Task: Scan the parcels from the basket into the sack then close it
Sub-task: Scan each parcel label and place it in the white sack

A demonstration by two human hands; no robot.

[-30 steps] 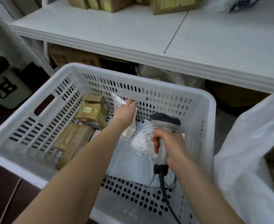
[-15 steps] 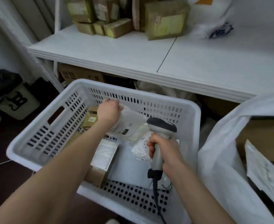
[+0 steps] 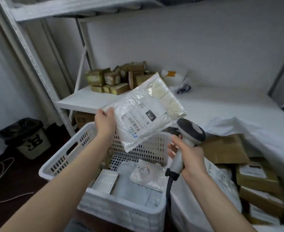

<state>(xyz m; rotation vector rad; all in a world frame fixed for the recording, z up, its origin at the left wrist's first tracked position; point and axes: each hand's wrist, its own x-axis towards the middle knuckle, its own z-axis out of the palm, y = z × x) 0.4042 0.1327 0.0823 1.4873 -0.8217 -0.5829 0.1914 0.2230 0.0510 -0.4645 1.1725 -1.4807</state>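
Observation:
My left hand [image 3: 105,120] pinches the corner of a flat clear-plastic parcel [image 3: 144,111] with a printed label, held up above the white perforated basket [image 3: 121,213]. My right hand [image 3: 190,155] grips the handle of a grey corded barcode scanner [image 3: 190,131], whose head sits just below the parcel's right edge. Inside the basket lie a padded white envelope [image 3: 105,181], a pale grey bag [image 3: 132,190] and a small clear packet [image 3: 146,173]. The white sack [image 3: 255,129] stands open at the right, holding several brown boxes [image 3: 225,148] and packets.
A white shelf [image 3: 81,101] behind the basket carries a pile of small brown boxes [image 3: 114,79] and a white bag [image 3: 176,77]. A bin with a black liner [image 3: 27,138] stands at the left on the dark floor, beside loose cables [image 3: 2,166].
My left hand lifted the clear parcel out of the basket and up to chest height. My right hand raised the scanner with it. The view tilted upward.

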